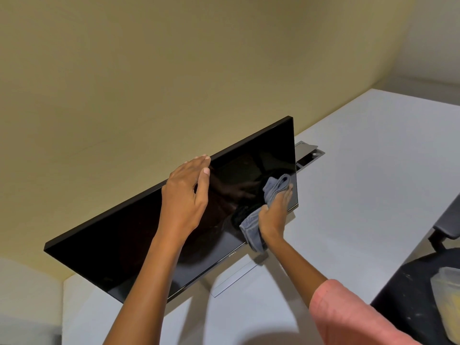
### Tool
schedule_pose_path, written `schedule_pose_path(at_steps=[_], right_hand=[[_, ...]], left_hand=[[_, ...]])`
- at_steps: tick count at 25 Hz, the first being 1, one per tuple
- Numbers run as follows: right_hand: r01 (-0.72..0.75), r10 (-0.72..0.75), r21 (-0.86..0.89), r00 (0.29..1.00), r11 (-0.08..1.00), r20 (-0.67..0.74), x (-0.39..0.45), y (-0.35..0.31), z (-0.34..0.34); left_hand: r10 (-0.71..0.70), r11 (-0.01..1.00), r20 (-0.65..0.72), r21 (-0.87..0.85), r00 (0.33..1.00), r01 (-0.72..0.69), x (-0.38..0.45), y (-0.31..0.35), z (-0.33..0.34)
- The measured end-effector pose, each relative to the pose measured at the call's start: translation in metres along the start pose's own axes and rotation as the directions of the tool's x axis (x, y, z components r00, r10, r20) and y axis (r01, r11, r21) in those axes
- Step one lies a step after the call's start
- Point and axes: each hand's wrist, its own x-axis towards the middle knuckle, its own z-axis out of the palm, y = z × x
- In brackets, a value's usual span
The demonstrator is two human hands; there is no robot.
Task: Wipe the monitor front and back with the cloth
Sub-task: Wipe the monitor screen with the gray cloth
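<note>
Grey cloth (263,210) gripped by right hand (273,215) presses monitor (139,235); left hand (185,195) spread wide on top.

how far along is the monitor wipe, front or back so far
Nothing shows finished. In hand: the right hand presses the folded grey cloth on the black flat-screen monitor front, near its right side, while the left hand steadies the top edge. The back is out of view.
</note>
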Motion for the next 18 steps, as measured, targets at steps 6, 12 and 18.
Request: schedule_pose_path(at_steps=[6, 12, 18], right_hand=[[0.295, -0.311, 0.170, 0.948, 0.940, 0.071, -0.068, -0.015, 0.011], [0.541, -0.544, -0.079, 0.839, 0.837, -0.014, -0.014, -0.071, -0.009], [0.281, -0.277, 0.030, 0.956, 0.959, -0.100, 0.040, -0.062, -0.031]], left_hand=[[-0.003, 1.000, 0.012, 0.006, 1.000, 0.003, -0.001, -0.001, -0.001], [0.009, 1.000, 0.009, 0.001, 1.000, -0.009, 0.000, -0.003, -0.001], [-0.005, 1.000, 0.023, -0.005, 1.000, 0.005, 0.001, -0.004, -0.001]])
